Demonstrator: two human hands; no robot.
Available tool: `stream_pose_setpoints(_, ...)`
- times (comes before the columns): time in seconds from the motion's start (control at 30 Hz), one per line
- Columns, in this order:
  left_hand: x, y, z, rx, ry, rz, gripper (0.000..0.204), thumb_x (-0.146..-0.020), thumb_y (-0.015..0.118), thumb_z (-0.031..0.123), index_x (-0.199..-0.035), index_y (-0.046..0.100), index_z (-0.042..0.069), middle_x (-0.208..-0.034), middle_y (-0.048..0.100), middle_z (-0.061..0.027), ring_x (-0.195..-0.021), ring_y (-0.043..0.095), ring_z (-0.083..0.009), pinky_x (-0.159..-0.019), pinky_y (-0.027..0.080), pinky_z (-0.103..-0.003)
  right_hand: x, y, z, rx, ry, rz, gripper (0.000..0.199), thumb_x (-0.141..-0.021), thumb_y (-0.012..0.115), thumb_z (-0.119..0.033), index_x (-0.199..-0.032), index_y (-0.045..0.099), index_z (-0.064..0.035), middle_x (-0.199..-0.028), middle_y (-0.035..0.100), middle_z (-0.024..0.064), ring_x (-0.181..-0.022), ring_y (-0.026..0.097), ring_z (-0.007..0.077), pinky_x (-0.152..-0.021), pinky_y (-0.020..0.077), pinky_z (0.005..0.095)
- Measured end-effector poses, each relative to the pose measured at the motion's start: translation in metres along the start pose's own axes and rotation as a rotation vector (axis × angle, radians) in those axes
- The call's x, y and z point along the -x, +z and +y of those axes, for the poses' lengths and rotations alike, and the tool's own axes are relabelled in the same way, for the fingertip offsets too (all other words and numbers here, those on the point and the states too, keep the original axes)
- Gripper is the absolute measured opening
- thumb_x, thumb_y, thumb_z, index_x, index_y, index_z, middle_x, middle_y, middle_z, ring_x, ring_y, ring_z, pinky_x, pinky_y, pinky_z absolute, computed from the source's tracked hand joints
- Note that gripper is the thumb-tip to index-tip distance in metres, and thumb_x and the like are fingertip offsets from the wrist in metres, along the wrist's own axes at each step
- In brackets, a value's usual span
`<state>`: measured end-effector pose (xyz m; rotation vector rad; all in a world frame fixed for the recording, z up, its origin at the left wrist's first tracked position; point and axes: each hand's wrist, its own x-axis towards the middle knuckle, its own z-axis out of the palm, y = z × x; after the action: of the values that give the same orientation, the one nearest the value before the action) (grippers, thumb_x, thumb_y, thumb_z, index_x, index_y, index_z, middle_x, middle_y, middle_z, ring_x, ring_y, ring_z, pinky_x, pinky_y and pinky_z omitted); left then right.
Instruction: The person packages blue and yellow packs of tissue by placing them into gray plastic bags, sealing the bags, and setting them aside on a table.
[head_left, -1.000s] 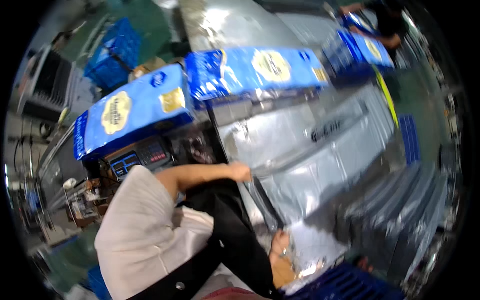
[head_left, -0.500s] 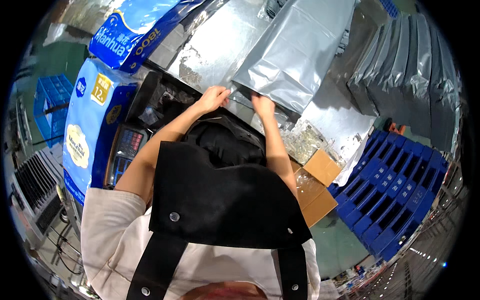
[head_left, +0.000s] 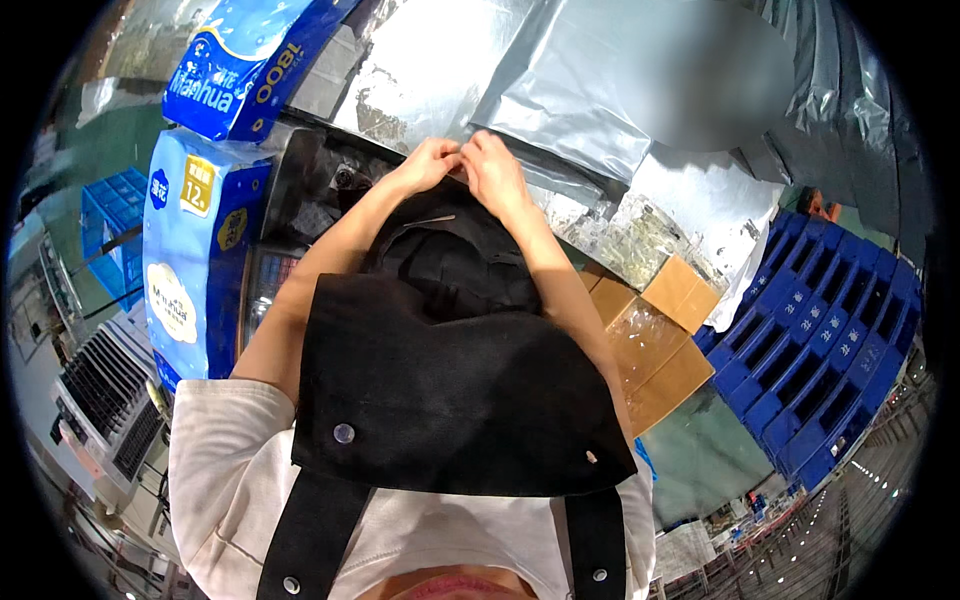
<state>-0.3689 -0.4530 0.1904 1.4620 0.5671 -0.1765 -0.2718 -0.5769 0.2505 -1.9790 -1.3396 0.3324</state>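
At the near edge of the metal work table, my left hand (head_left: 430, 168) and my right hand (head_left: 494, 178) meet, with fingertips nearly touching. Both have their fingers bent into a pinch. Whatever lies between them is too small or hidden to make out. Just beyond and to the right of my fingers lies a large silver-grey plastic bag (head_left: 570, 105), flat on the table. Its near edge shows a dark strip, and its left corner ends close to my right fingertips. The black apron (head_left: 440, 390) on my front bulges below my hands.
Blue-wrapped packs (head_left: 195, 250) stand at the left by a keypad device (head_left: 270, 275). Cardboard boxes (head_left: 650, 350) sit right of my right forearm. Farther right are stacked blue plastic pallets (head_left: 820, 340) and hanging grey bags (head_left: 840, 130). Part of the upper right is blurred.
My right hand has come out from the near edge of the grey bag and moved left to my left hand. The whole view has shifted slightly.
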Motion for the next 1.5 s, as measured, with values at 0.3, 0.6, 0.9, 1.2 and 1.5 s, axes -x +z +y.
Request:
stream_pose_setpoints(0.3, 0.015, -0.024, 0.010, 0.325, -0.287, -0.180, 0.021, -0.089, 0.046, 0.013, -0.097, 0.058, -0.002, -0.086, 0.060, -0.0072, -0.076, 0.056, -0.0141, -0.073, 0.048, -0.027, 0.341, -0.116, 0.048, 0.306, 0.701, -0.164, 0.025, -0.078, 0.054, -0.017, -0.101, 0.054, -0.0067, -0.089, 0.056, 0.0149, -0.075, 0.055, 0.0333, -0.070, 0.0455, 0.0399)
stream_pose_setpoints(0.6, -0.039, -0.016, 0.112, -1.437, 0.470, 0.205, 0.045, -0.073, 0.057, 0.004, -0.116, 0.048, 0.004, -0.124, 0.046, -0.0143, -0.114, 0.044, -0.0282, -0.095, 0.038, -0.033, 0.135, -0.165, 0.085, 0.449, 0.372, 0.148, 0.042, -0.074, 0.046, 0.002, -0.116, 0.046, -0.0021, -0.119, 0.047, 0.0207, -0.108, 0.046, 0.0348, -0.091, 0.0371, 0.0403)
stream_pose_setpoints(0.9, -0.054, -0.018, 0.125, -1.346, 0.610, -0.312, 0.029, -0.069, 0.056, 0.000, -0.098, 0.055, 0.000, -0.122, 0.045, -0.0182, -0.120, 0.038, -0.0305, -0.103, 0.029, -0.036, 0.106, -0.181, 0.138, 0.057, 0.368, 0.028, 0.016, -0.063, 0.059, 0.000, -0.076, 0.060, -0.0083, -0.100, 0.060, 0.0044, -0.122, 0.036, 0.0235, -0.100, 0.0159, 0.0569)
stream_pose_setpoints(1.2, -0.192, -0.035, 0.145, -0.957, 0.302, -0.344, 0.019, -0.071, 0.059, 0.004, -0.090, 0.058, -0.001, -0.083, 0.060, -0.0144, -0.082, 0.056, -0.0281, -0.077, 0.044, -0.035, -0.022, -0.208, 0.194, 0.189, 0.703, -0.237, 0.006, -0.062, 0.063, -0.013, -0.066, 0.063, -0.0086, -0.077, 0.063, 0.0100, -0.099, 0.053, 0.0255, -0.092, 0.0301, 0.0453)
stream_pose_setpoints(1.5, -0.212, 0.043, 0.159, 0.786, -0.195, 0.256, 0.046, -0.083, 0.051, 0.034, -0.115, 0.050, 0.002, -0.098, 0.060, -0.0111, -0.091, 0.057, -0.0225, -0.079, 0.047, -0.031, -0.050, -0.176, 0.191, -1.059, 1.094, 0.579, 0.063, -0.087, 0.032, -0.055, -0.124, 0.034, -0.0048, -0.109, 0.051, 0.0125, -0.093, 0.054, 0.0233, -0.082, 0.0470, 0.0419)
